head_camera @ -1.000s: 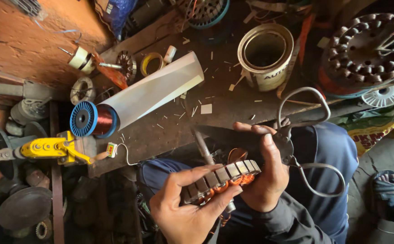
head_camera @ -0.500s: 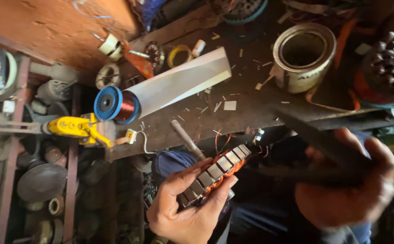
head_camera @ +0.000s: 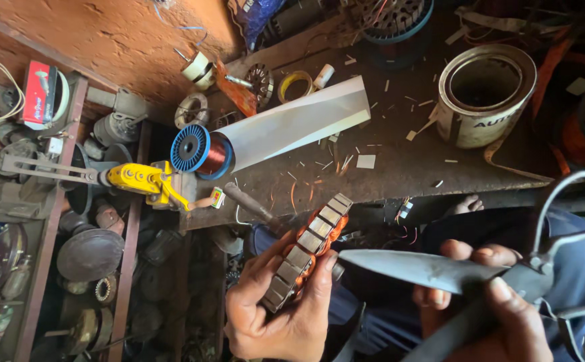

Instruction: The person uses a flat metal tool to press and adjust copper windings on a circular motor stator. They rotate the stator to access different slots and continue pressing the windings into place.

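Cluttered workshop surroundings fill the view, with a reddish wall [head_camera: 125,40] up top and a dark, scrap-strewn counter [head_camera: 386,167] running across the middle. At far left, shelves [head_camera: 44,268] hold round metal parts and old motor pieces, and a red box [head_camera: 39,94] sits near the upper corner. Just right of them a yellow hand tool [head_camera: 141,179] lies by the counter's edge, beside a blue spool of copper wire [head_camera: 202,153]. A long sheet of white paper [head_camera: 299,124] stretches from the spool toward the centre, with small white offcuts scattered around it.

Below the counter's edge, the left hand [head_camera: 282,312] is closed around a motor stator [head_camera: 306,251], thumb on one side and fingers on the other; the stator is tilted, its grey laminated segments in a row with orange windings showing behind. The tip of a pair of large scissors [head_camera: 433,271] almost reaches the stator. The right hand [head_camera: 490,312] grips the scissors near the pivot, blades shut or nearly so, handle loops reaching off to the right. Blue trousers [head_camera: 574,261] show behind this hand. Upper right on the counter stands an open white tin can [head_camera: 483,97].
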